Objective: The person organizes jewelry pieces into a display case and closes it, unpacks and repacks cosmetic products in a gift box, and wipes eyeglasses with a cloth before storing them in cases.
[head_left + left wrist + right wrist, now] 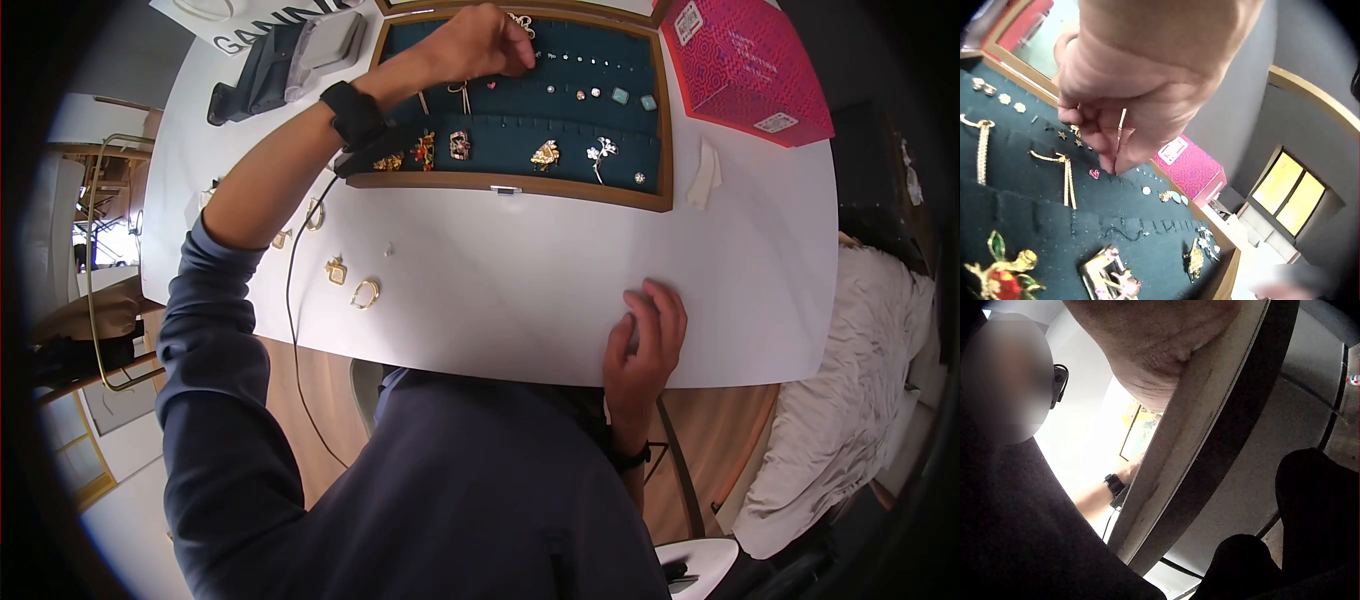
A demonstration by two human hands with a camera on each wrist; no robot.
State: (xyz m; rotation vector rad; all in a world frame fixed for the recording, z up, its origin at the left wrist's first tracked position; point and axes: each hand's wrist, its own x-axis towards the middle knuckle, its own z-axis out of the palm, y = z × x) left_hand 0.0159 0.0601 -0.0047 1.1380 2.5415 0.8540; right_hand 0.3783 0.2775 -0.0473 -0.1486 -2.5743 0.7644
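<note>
Over the dark green lining of a wooden jewelry case [420, 180], my left hand [480, 45] reaches down with curled fingers. The left wrist view shows this hand [1141, 106] gripping a thin gold piece [1122, 125], its fingertips close to the lining; the rest of the piece is hidden. A small red stud [1094, 174] and a gold drop earring [1066, 175] lie beside the fingertips. My right hand [645, 350] rests at the table's front edge, fingers loosely bent, holding nothing; the right wrist view has only part of that hand [1154, 350].
Gold earrings [336, 270] and a gold hoop [366, 293] lie on the white table [480, 300]. A black cable [292, 290] hangs from the left wrist across the table. A pink box [750, 75] stands right of the case, dark cases [265, 75] left.
</note>
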